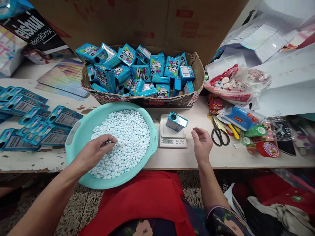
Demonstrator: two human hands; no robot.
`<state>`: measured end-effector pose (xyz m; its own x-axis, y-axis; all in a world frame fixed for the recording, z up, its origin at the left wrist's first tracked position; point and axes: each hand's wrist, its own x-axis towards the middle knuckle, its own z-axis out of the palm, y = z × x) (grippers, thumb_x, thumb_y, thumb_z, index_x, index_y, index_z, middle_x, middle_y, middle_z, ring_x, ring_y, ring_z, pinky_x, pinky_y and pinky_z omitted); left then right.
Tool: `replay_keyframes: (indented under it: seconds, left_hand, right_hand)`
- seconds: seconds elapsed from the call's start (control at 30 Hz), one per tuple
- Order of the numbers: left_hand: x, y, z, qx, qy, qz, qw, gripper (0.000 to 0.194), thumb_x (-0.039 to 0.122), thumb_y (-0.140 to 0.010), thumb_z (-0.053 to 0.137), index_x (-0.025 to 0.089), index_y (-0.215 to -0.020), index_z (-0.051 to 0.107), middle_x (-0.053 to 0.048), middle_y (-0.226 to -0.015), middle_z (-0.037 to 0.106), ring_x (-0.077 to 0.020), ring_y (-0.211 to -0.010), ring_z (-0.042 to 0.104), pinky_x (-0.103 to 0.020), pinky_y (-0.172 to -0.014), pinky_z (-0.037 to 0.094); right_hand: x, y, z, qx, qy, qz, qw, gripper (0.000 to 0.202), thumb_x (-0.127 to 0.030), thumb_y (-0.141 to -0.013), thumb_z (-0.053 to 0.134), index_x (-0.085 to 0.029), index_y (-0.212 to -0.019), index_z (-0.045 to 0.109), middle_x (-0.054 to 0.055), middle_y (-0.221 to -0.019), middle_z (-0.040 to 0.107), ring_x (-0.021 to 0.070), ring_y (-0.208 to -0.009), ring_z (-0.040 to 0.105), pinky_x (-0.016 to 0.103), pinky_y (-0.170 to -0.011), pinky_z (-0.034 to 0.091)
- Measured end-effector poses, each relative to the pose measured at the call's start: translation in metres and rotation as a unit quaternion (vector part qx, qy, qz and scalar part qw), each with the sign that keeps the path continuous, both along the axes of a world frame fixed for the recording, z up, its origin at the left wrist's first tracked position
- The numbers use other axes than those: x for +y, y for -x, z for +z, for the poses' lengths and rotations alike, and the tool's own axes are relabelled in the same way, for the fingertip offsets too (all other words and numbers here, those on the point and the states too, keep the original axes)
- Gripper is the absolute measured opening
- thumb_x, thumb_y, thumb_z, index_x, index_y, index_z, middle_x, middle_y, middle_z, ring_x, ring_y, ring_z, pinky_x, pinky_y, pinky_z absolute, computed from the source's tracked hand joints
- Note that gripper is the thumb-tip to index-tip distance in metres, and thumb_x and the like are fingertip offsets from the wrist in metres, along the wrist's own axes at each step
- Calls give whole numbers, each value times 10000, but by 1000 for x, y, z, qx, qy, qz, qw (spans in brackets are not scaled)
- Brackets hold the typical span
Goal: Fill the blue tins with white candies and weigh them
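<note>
My left hand (102, 147) is over the turquoise basin (73, 154), touching or just above the pale blue-white candies (130, 137) heaped in it. Its thumb and fingers are pinched together, and whatever may be between them is hidden. To the right of the basin is a small digital scale (166, 142) with its display lit. One blue printed candy box (177, 122) lies tilted on the scale's plate, its round hole showing. Just right of the scale hovers my right hand (202, 144), fingers loosely curled and apart from the thumb, with nothing visible in it.
Behind the basin, a cardboard carton (147, 103) is piled with blue boxes. More filled-looking boxes (56, 134) stand in rows at left. Black scissors (220, 134), tape rolls (256, 130) and a plastic bag of candy (236, 85) lie at right. The table's front edge (172, 168) is near me.
</note>
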<state>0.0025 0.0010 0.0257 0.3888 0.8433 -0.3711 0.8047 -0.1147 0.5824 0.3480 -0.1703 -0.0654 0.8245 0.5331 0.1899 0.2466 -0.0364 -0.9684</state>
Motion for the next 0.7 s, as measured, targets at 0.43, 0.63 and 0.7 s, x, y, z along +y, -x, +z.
replay_keyframes:
  seconds: [0.43,0.63,0.7]
  left_hand:
    - [3,10,-5,26,17,-22,999,330,535,-802,526,240,-932,596,-12,-735,647,-198,-658,598,-268,-605,416]
    - [-3,3,10,21,35,18,999,282,496,-820,535,260,-955,608,-11,-866,693,-229,-845,643,-251,-658,428]
    - [-4,-2,13,18,48,33,998,302,516,-816,542,260,-959,619,-13,-876,703,-236,-864,652,-249,-651,436]
  right_hand:
    - [31,6,14,-54,-13,59,997,404,-431,-818,657,-207,-1148,590,95,-1143,608,210,-1039,601,390,-873,524]
    - [17,-2,7,-33,3,23,999,361,-426,-836,638,-189,-1107,610,99,-1106,640,214,-1021,614,408,-885,515]
    - [13,-4,4,-26,13,22,999,352,-425,-840,634,-187,-1098,614,99,-1099,648,213,-1010,619,418,-897,508]
